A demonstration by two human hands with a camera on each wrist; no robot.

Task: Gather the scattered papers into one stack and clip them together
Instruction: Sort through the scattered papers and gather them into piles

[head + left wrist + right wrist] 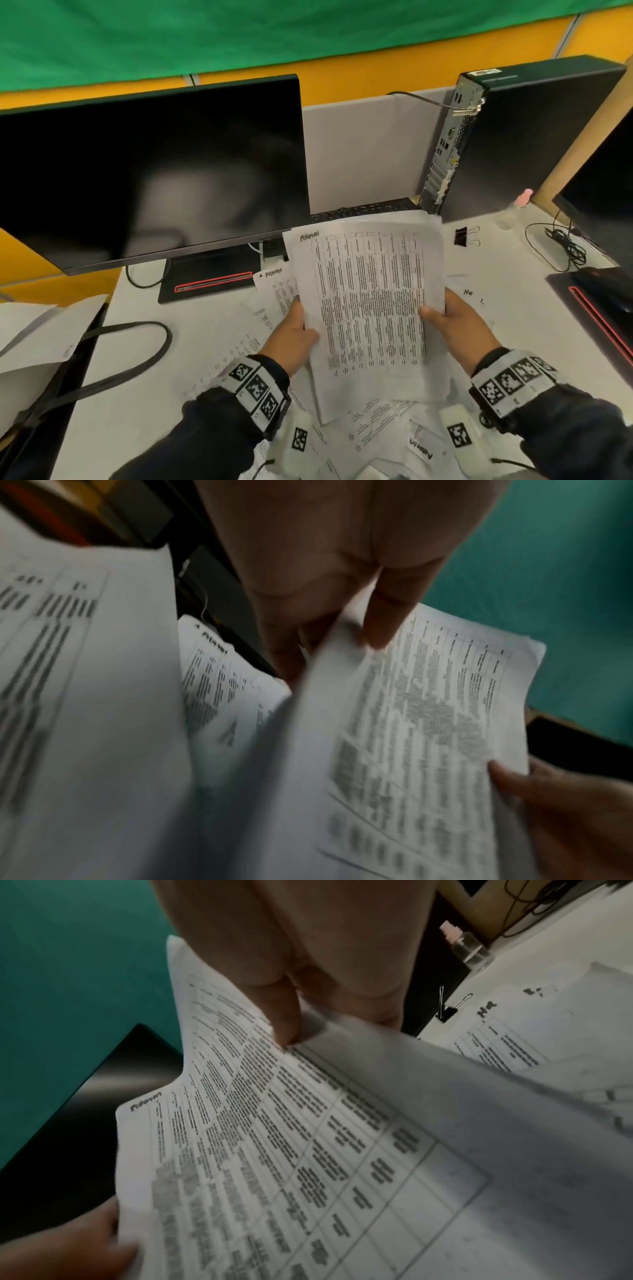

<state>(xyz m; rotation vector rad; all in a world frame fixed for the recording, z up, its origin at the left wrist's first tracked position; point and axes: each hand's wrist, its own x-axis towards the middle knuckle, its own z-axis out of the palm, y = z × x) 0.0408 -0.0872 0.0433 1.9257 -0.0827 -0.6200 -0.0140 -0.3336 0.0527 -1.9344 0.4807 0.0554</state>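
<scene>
I hold a stack of printed papers [368, 308] lifted above the desk. My left hand [294, 332] grips its left edge, thumb on top. My right hand [452, 322] grips the right edge, its thumb [284, 1015] pressing on the printed table. In the left wrist view the stack of papers [428, 737] is blurred, with my left thumb [387, 615] on it. More loose sheets [274, 291] lie scattered on the desk under and around the stack. A black binder clip [462, 235] lies on the desk to the right, also in the right wrist view as the binder clip [448, 1010].
A black monitor [150, 171] stands at the left, a computer tower [513, 137] at the back right, a keyboard [359, 209] behind the papers. A small clear bottle [513, 212] and cables [565, 243] lie at the right. A black strap [137, 359] loops at the left.
</scene>
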